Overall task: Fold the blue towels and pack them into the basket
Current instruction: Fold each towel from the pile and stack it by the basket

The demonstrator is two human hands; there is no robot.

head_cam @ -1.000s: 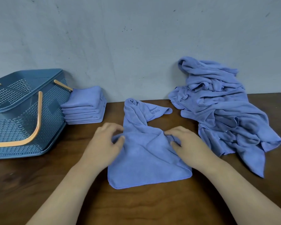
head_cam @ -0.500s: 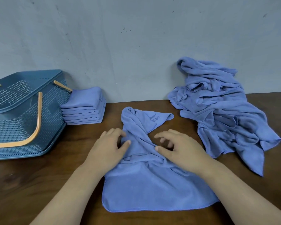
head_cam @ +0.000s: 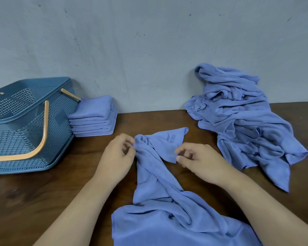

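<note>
On the table (head_cam: 43, 201), a crumpled pile (head_cam: 238, 125) lies right and the basket (head_cam: 25, 139) stands left, a folded stack (head_cam: 94, 118) against it. The towel (head_cam: 158, 192) lies mid-table, twisted lengthwise, its logo corner flat. The left hand (head_cam: 117, 157) pinches its bunched top; the right hand (head_cam: 201, 162) curls at the corner, grip unclear. Since earlier the towel has slid nearer.

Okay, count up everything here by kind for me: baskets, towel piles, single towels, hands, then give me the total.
basket: 1
folded towel stack: 1
unfolded towel heap: 1 (the towels in it can't be counted separately)
loose towel: 1
hands: 2, left hand and right hand
Total: 6
</note>
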